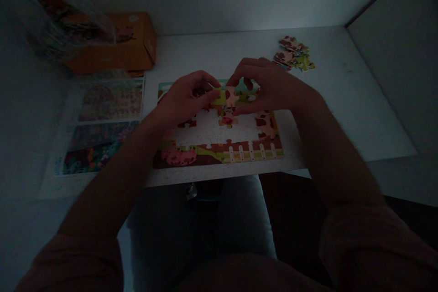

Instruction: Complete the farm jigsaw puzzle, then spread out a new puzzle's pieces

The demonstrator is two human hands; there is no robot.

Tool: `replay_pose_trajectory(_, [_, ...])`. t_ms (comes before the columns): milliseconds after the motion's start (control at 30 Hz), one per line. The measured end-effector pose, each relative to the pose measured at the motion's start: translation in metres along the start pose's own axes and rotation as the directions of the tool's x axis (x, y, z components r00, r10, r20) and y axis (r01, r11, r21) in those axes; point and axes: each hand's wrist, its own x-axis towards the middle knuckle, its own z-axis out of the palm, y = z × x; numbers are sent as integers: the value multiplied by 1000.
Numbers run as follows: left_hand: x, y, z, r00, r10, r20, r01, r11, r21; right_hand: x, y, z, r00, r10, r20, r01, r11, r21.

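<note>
A jigsaw puzzle (253,153) with a farm picture lies before me, its border laid out around an open middle. My left hand (186,98) is over its upper left part, thumb and index fingertip pinched at the green side of a puzzle piece (230,96). My right hand (268,83) reaches in from the other side. Its index fingertip touches the top of this pink, brown-spotted part, and its thumb is lower down. Just below, a cow-face piece (227,116) sits in the gap. Whether the green and spotted parts are one piece, I cannot tell.
Loose puzzle pieces (293,53) lie heaped at the back right. An orange box (133,43) stands at the back left, with a clear plastic bag (82,27) in front of it. Printed picture sheets (109,100) lie at the left. The table's front edge is above my lap.
</note>
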Motion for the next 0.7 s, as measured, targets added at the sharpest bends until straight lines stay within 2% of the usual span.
replay_pose_trajectory(67, [1, -2, 0, 1000, 16, -13, -16, 1000, -12, -1, -1, 1, 1000, 6, -9, -7, 1000, -15])
replay_pose_trajectory(167, [2, -3, -1, 999, 33, -15, -33, 999, -30, -1, -8, -1, 996, 82, 19, -81, 996, -24])
replay_pose_trajectory(267, [1, -2, -1, 999, 45, -19, -46, 998, -46, -5, -11, -11, 993, 113, -30, -113, 994, 4])
replay_pose_trajectory(367, [-1, 0, 0, 999, 42, -19, -42, 999, 3, -12, -7, -24, 990, 91, -104, -85, 995, 59])
replay_pose_trajectory(467, [-3, 3, 1, 999, 48, 13, -49, 996, 80, -26, -7, -32, 991, 106, -84, -101, 993, 63])
replay_pose_trajectory(600, [-5, 6, 1, 996, 83, 20, -85, 976, 203, -58, -13, -18, 989, 144, -16, -143, 986, 82])
replay_pose_trajectory(700, [-6, 9, 1, 990, 132, 51, -142, 939, 315, -82, -12, 1, 983, 180, -24, -177, 980, 94])
